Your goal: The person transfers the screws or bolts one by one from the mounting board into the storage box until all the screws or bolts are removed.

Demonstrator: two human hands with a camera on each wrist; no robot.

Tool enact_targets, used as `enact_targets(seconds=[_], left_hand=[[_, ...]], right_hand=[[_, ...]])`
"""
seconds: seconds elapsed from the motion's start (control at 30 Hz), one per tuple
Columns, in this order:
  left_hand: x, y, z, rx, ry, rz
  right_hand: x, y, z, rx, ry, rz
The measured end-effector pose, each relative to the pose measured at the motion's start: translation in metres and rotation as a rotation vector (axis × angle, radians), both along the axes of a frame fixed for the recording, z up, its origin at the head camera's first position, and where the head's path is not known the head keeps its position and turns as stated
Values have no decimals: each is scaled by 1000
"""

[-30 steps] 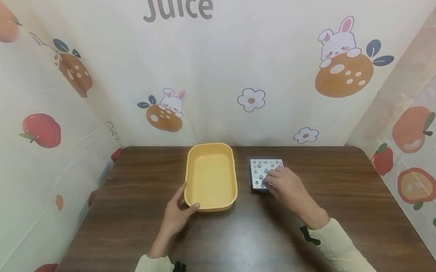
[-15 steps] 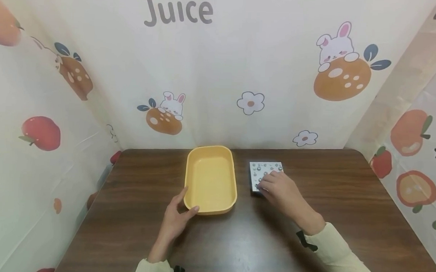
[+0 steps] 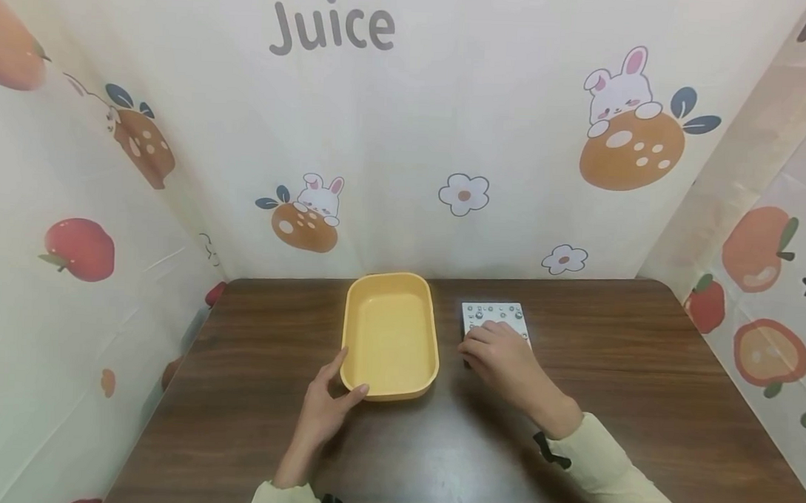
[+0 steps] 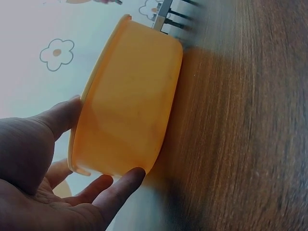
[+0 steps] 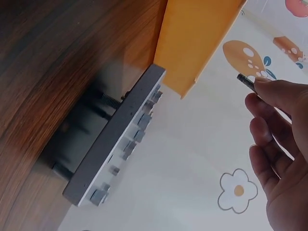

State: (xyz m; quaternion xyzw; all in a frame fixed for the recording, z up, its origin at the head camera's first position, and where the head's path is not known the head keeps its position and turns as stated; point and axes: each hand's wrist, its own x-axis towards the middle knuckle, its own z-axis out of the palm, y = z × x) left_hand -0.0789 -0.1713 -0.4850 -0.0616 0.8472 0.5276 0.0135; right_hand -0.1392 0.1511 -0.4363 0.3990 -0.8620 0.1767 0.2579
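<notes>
Pinching with both hands: left (image 3: 323,405), a smooth rounded tray (image 3: 393,336); right (image 3: 504,361), a threaded screw (image 5: 246,82).

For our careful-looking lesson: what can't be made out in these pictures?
Head view: silver plate, near part hidden behind the right hand.
Right wrist view: threaded piece, other end hidden by thumb and fingers.
Left wrist view: silver plate, cut off by the top edge.

Sheets (image 3: 407,126) printed with fruit, around three sides of a table (image 3: 409,459), suggest a booth.
</notes>
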Motion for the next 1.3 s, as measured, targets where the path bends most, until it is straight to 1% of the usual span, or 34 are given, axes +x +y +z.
enact_targets(seconds=[0.17,0.4,0.73,1.0,1.2,1.3], left_hand=[[1,-1,-2,16,12,-5],[0,-1,-1,16,12,-3],[-1,0,0,21,5,8],[-1,-1,1,0,3,13],[-1,-1,-1,-3,4,22],[-1,0,-2,-4,9,20]], right_hand=[[-3,-5,-2,-26,31,27],[-5,-13,2,-37,11,31],[-12,-27,7,-48,2,31],[-15,-37,9,-60,-50,16],[-17,-44,9,-57,-50,22],[-18,-48,9,-49,-69,14]])
